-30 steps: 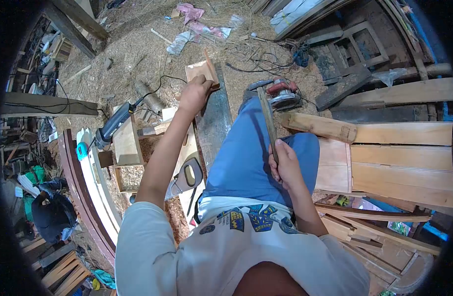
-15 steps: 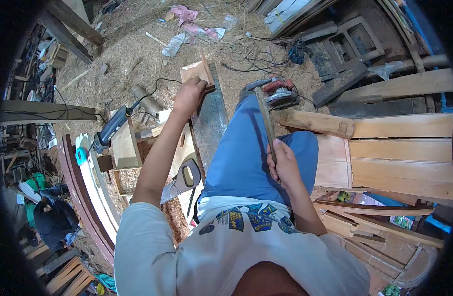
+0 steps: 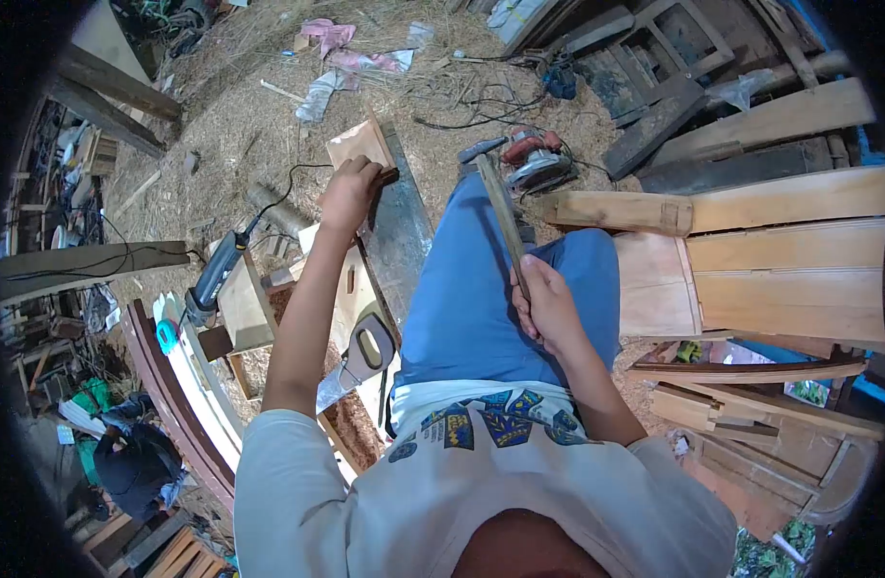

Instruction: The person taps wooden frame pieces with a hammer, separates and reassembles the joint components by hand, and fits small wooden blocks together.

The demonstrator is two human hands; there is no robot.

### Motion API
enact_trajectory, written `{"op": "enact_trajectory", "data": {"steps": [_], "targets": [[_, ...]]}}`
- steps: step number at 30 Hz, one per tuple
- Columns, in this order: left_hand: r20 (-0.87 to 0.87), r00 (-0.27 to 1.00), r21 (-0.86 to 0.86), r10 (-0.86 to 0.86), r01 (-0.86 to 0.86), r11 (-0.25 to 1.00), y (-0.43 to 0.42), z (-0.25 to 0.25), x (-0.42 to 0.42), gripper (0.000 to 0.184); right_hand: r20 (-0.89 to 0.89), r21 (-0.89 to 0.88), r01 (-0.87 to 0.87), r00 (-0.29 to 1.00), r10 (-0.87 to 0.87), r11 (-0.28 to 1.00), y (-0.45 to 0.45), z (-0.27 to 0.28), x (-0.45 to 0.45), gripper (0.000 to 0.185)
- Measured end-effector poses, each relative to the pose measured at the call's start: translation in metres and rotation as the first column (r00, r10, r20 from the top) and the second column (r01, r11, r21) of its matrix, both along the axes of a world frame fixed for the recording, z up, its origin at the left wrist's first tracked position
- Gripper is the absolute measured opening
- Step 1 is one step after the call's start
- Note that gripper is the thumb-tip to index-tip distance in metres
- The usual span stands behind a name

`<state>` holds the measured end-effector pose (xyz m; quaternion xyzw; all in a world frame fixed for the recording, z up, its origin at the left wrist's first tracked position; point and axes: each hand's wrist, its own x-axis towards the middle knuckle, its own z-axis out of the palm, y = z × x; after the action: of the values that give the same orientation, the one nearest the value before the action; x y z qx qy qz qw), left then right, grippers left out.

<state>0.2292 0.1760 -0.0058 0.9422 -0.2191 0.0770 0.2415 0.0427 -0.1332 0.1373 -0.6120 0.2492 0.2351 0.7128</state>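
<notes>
My left hand (image 3: 351,193) is closed over the near edge of a small pale wooden piece (image 3: 357,143) with a raised rim. That piece rests at the far end of a long grey board (image 3: 396,231) beside my left leg. In my right hand (image 3: 545,303) is a hammer (image 3: 505,222), gripped low on its wooden handle. Its metal head points away from me, just above my left knee. A handsaw (image 3: 370,344) with a grey handle lies under my left forearm on pale wood. Just beyond the hammer head, a red power saw (image 3: 539,159) sits on the ground.
To the left, a corded blue-black power tool (image 3: 218,275) leans on a wooden frame (image 3: 248,313). Wooden panels (image 3: 789,250) and a thick block (image 3: 620,212) lie to my right. Shavings cover the ground, with pink cloth (image 3: 327,37) farther off. A dark-clothed person (image 3: 139,472) is at lower left.
The view has shifted slightly, so most surroundings sit a little farther left. My left hand keeps its hold on the wooden piece, and the hammer stays in my right hand, tilted slightly more leftward.
</notes>
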Motion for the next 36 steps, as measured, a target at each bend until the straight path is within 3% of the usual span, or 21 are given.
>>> {"op": "enact_trajectory", "data": {"steps": [36], "targets": [[0.008, 0.998, 0.016, 0.063, -0.063, 0.998, -0.006, 0.009, -0.005, 0.019, -0.003, 0.029, 0.088, 0.996, -0.088, 0.996, -0.002, 0.002, 0.004, 0.040]]}}
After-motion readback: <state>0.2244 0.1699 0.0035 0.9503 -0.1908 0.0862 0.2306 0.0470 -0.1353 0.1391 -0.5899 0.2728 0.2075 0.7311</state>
